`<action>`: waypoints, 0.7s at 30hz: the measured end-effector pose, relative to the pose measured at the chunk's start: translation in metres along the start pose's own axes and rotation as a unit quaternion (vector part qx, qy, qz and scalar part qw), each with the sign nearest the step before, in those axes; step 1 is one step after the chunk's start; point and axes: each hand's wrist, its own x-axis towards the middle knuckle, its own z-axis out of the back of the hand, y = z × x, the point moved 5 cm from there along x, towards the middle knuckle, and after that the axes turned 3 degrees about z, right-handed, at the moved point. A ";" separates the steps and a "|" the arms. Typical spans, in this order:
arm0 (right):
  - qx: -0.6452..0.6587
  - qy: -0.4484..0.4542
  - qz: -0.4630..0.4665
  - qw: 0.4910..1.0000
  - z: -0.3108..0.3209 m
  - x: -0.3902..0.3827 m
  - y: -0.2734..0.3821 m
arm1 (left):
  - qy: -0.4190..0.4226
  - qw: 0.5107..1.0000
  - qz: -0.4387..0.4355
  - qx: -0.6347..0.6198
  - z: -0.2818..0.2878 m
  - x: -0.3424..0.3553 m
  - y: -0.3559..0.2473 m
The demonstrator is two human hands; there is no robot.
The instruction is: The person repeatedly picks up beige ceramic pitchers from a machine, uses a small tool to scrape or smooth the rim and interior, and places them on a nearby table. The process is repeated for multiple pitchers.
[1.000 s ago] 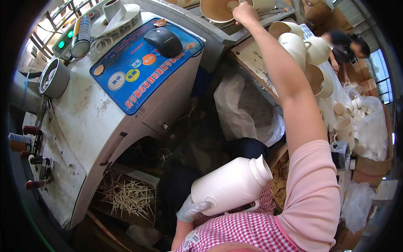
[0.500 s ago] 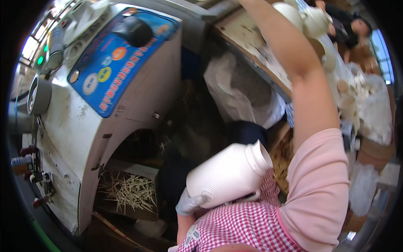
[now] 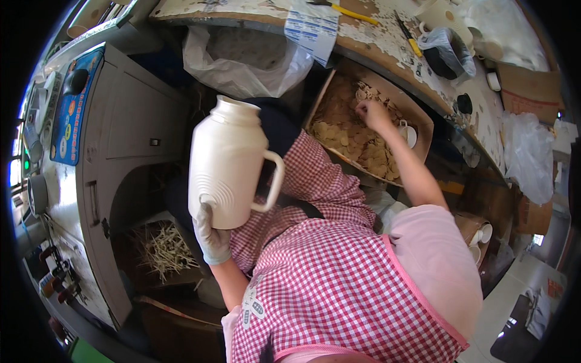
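In front of my chest, a cream plastic jug (image 3: 225, 160) with a side handle and a wide open neck stands upright, tilted slightly. My left hand (image 3: 213, 235), in a pale glove, is closed around its lower end. Bare and reaching away to the right, my right hand (image 3: 373, 115) is inside a cardboard box (image 3: 417, 109) of flat, round, beige pieces (image 3: 345, 130). Its fingers are bent together at the pieces; what they hold, if anything, is too small to make out. A white cup (image 3: 408, 134) lies in the box near my right wrist.
A worn workbench (image 3: 387, 51) runs behind the box, bearing yellow-handled pliers (image 3: 354, 14) and a bag-lined dark container (image 3: 446, 57). A plastic-lined bin (image 3: 242, 75) stands beyond the jug. At left is a grey machine cabinet (image 3: 136, 115), with a box of thin sticks (image 3: 166, 251) below.
My right hand has come down from the bench into the cardboard box. The jug has turned more upright and shifted left in view, still in my left hand. My view has swung right.
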 end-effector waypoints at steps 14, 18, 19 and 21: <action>0.023 -0.098 0.081 0.992 -0.088 0.008 -0.039 | -0.075 0.982 -0.006 -0.173 -0.066 -0.058 0.033; 0.308 -0.066 0.076 0.946 -0.044 -0.011 -0.001 | -0.096 0.971 -0.024 -0.215 -0.049 -0.058 0.030; 0.407 -0.014 -0.030 0.913 -0.032 -0.023 0.014 | -0.111 0.962 -0.031 -0.249 -0.046 -0.059 0.031; 0.632 0.099 0.044 0.767 -0.004 -0.058 0.090 | -0.090 0.973 -0.040 -0.209 -0.051 -0.059 0.033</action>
